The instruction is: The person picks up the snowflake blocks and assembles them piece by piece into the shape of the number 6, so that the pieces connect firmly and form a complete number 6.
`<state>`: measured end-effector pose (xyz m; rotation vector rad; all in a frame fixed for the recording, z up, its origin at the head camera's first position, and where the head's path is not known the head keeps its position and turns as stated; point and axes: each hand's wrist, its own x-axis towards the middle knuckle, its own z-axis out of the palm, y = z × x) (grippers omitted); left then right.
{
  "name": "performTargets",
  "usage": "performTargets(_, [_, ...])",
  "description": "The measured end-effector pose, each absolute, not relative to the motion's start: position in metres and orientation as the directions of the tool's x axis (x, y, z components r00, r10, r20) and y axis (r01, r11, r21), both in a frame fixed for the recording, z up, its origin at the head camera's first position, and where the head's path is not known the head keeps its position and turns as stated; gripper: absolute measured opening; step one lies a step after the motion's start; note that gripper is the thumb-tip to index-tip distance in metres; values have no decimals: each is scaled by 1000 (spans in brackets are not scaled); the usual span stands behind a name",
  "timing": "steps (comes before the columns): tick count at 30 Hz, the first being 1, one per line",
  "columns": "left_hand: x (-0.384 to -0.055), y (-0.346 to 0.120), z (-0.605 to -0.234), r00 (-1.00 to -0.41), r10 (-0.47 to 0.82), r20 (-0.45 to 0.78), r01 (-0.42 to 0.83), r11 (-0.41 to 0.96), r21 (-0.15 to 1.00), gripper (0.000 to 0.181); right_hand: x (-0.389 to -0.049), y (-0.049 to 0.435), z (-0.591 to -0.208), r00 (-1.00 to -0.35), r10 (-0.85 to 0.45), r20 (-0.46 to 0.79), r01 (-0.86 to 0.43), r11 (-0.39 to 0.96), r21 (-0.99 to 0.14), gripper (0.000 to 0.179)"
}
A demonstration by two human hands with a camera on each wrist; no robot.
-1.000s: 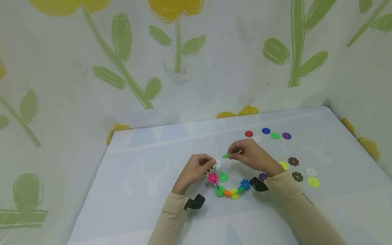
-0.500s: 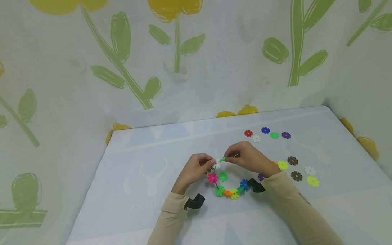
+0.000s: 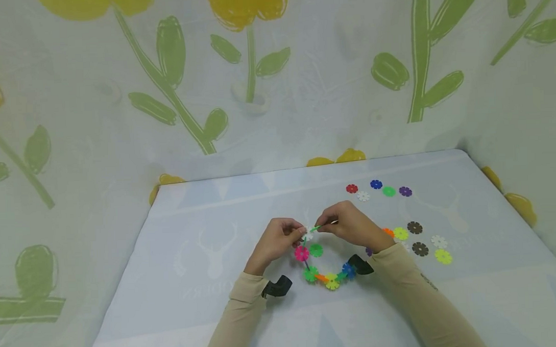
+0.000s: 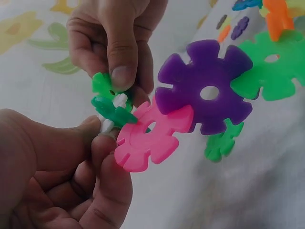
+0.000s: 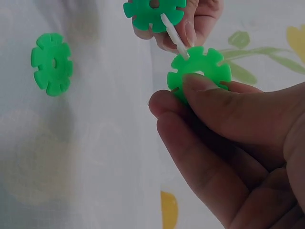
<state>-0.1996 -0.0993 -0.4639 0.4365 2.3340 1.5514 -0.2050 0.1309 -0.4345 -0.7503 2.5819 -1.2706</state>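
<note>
My left hand (image 3: 276, 244) pinches a white notched flower disc (image 3: 309, 235) between thumb and fingers. That disc ends a curved chain of interlocked plastic discs, with a dark green one (image 4: 113, 111), a pink one (image 4: 164, 130), a purple one (image 4: 183, 71) and a yellow one (image 3: 332, 281) among them. A blue disc (image 3: 348, 271) is near the chain's other end. My right hand (image 3: 348, 223) pinches a bright green disc (image 5: 214, 69) by its edge, and its rim meets the white disc. How deep their slots engage, I cannot tell. Fingers partly hide the white disc.
A loose green disc (image 3: 316, 250) lies inside the chain's curve. Several loose discs lie to the right, including a brown disc (image 3: 420, 248) and a yellow disc (image 3: 444, 256). Farther back are a red disc (image 3: 352, 189) and a purple disc (image 3: 405, 191). Flower-patterned cloth (image 3: 303, 116) stands behind the table.
My right hand has moved left and slightly down, bringing the green disc against the white one. The lower part of the chain has shifted slightly. My left hand stays nearly still.
</note>
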Motion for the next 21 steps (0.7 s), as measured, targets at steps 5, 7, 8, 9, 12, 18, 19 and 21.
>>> performTargets(5, [-198,-97,-465,-911,408,-66,104,382,918,19,-205,129,-438,-849,-519,93,-394,508,-766,11])
performTargets(7, [-198,-97,-465,-907,417,-65,113,388,915,19,-205,130,-438,-851,-518,87,-391,514,-763,11])
performTargets(8, [-198,-98,-464,-902,425,-69,112,386,915,20,-205,130,-437,-852,-517,82,-385,513,-767,11])
performTargets(9, [-198,-98,-463,-897,436,-76,109,384,917,20,-205,131,-436,-854,-515,76,-375,508,-775,12])
performTargets(12, [-199,-100,-459,-877,468,-110,89,383,920,22,-206,134,-434,-848,-527,64,-355,475,-805,13])
performTargets(18, [-199,-103,-456,-858,504,-102,150,435,888,35,-206,132,-437,-800,-592,97,-393,395,-831,14])
performTargets(19, [-199,-103,-456,-854,511,-101,156,435,887,37,-206,131,-437,-796,-596,105,-397,383,-834,14])
performTargets(21, [-198,-102,-456,-843,527,-107,150,422,894,40,-205,129,-439,-791,-600,119,-406,370,-835,15])
